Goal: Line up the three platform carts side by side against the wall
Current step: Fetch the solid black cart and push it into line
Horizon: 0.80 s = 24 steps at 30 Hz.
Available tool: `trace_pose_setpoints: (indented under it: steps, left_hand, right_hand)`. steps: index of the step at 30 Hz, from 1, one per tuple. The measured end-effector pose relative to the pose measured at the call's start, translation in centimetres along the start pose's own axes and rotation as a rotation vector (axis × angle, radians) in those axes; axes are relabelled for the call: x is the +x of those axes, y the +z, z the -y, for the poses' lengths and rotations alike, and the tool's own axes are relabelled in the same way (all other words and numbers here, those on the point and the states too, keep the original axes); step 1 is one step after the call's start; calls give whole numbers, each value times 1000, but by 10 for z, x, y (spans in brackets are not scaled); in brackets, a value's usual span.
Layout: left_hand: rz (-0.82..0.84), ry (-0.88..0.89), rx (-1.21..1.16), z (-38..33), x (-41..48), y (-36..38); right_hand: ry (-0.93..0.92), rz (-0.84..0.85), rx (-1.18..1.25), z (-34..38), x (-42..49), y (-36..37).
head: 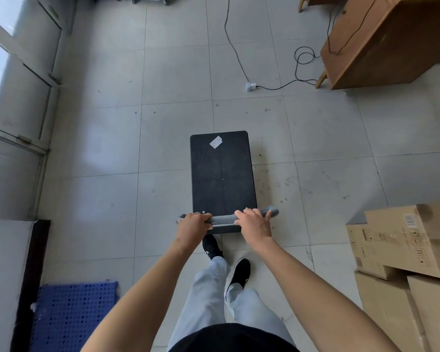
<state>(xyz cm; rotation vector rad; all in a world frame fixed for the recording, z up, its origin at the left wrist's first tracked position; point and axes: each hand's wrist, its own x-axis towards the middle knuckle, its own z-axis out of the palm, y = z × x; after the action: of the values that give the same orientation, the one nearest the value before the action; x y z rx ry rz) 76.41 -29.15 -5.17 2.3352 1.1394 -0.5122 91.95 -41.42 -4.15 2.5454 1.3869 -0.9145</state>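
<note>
Left hand point(194, 223) and right hand point(252, 222) curled round grey handle point(224, 219), platform cart point(222, 174) wheels hidden under deck

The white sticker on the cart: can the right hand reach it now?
Probably yes. The right hand grips the handle at the near end; the sticker sits at the far end of the deck. Nothing lies between them, but the person must let go and lean forward.

Arms straight ahead, left hand point(194, 223) and right hand point(254, 224) palm-down, fingers point(250, 214) around the cart handle point(224, 220).
</note>
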Motion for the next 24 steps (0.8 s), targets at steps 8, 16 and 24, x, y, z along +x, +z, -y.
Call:
trace_pose_setpoints:
  steps: [8,16,24]
  left_hand:
    - [-103,50,-20,10,51,-29]
    - [-83,39,-56,12,106,-68]
    - [-71,30,-58,1,162,-102]
  right_hand:
    - [32,-15,13,16,59,-40]
    - [39,-44,75,18,118,-69]
    - [17,-55,84,9,172,-106]
